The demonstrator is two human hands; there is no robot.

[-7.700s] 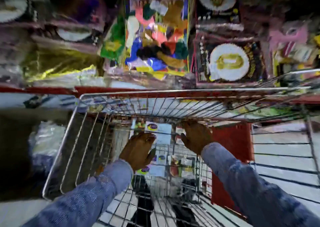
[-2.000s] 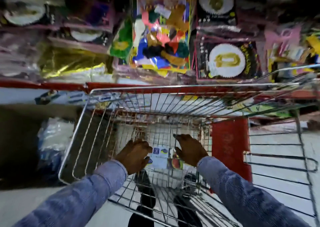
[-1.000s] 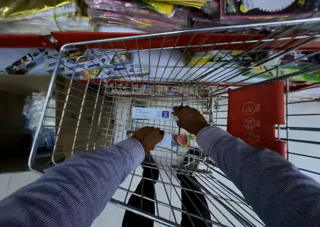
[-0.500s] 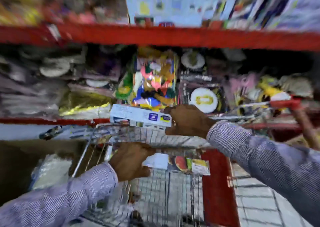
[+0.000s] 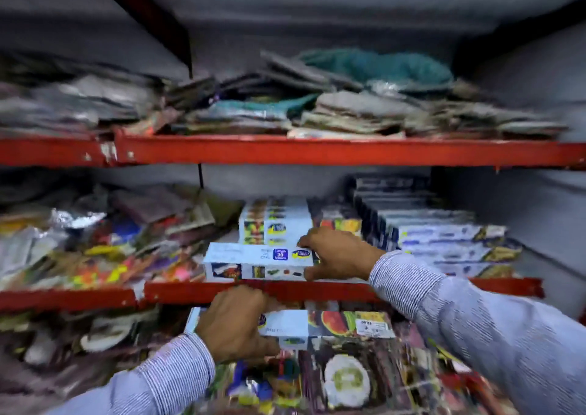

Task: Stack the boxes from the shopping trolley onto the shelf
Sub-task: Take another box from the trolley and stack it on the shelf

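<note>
Below the red shelf edge [image 5: 260, 291], at lower centre, the person's left hand [image 5: 236, 324] grips a long, narrow white box [image 5: 317, 323] w/ fruit pictures. Fingers curl over its top, thumb underneath. Box lies flat, long axis running left-right, far end pointing right, past the hand. It's held in the air in front of the shelf, above blurred party packets [image 5: 345, 379].

Up and to the right, the right hand [image 5: 337, 254] is closed on the right end of a second white box [image 5: 258, 261], fingers on top, thumb on the front face. This box sits at the shelf's front edge, long axis also left-right, blue label facing up. Just behind that hand: a stack of similar boxes [image 5: 275, 221], ends facing out. Further right of the right hand, dark-edged boxes [image 5: 444, 237] in stacks. Picture is motion-blurred.
</note>
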